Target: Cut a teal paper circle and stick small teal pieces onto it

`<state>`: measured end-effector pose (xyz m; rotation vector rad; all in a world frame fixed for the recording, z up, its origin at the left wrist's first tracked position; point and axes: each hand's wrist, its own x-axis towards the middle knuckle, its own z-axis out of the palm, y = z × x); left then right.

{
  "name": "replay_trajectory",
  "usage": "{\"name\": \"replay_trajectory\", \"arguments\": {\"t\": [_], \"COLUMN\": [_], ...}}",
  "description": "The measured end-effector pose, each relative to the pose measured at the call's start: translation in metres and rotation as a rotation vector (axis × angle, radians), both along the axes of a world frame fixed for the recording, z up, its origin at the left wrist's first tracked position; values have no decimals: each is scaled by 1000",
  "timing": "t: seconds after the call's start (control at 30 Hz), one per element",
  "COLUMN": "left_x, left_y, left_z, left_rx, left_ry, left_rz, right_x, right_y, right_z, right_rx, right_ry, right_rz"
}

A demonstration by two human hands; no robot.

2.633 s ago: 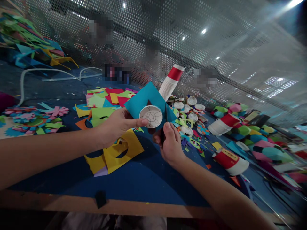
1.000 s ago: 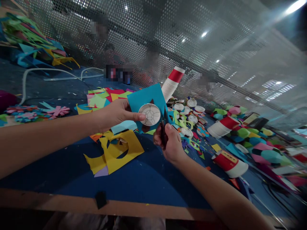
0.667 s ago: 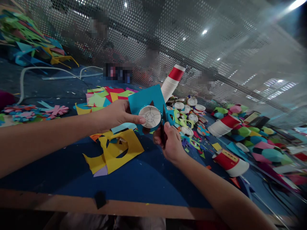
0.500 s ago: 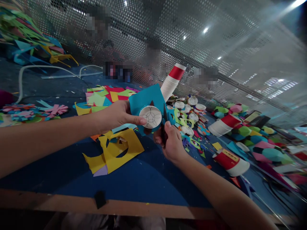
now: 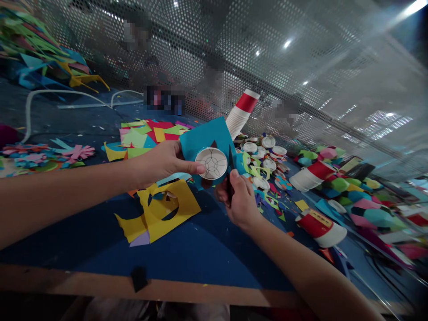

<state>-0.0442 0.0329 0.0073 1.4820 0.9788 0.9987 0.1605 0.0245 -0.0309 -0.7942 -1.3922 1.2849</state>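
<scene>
One round white disc marked with thin dark curved lines (image 5: 216, 161) is held against a flat teal paper sheet (image 5: 209, 133) near the centre of the frame. Both are pinched by the left grip (image 5: 163, 162), its thumb laid on the disc's lower left edge. Dark-bladed scissors (image 5: 232, 157) are clasped in the closed right grip (image 5: 241, 198), just right of the disc. Below, cut yellow paper (image 5: 189, 203) is spread on the blue-topped table (image 5: 207, 249).
</scene>
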Motion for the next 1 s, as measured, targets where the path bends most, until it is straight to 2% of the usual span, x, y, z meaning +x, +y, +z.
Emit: {"name": "replay_trajectory", "arguments": {"t": [0.2, 0.4, 0.63, 0.8, 1.0], "left_x": [-1, -6, -10, -12, -11], "left_y": [4, 6, 8, 8, 7], "left_z": [0, 4, 7, 4, 5], "left_rx": [1, 7, 22, 20, -4], "left_ry": [-112, -53, -25, -24, -54], "left_rz": [-84, -89, -168, -208, -226], "right_x": [-1, -1, 1, 2, -1], "right_y": [-2, -2, -2, -1, -3], "right_z": [4, 5, 1, 0, 3], "right_rx": [-53, -80, -47, -36, -50], "right_ry": [19, 11, -22, -59, -3], "right_rz": [-24, 39, 82, 78, 62]}}
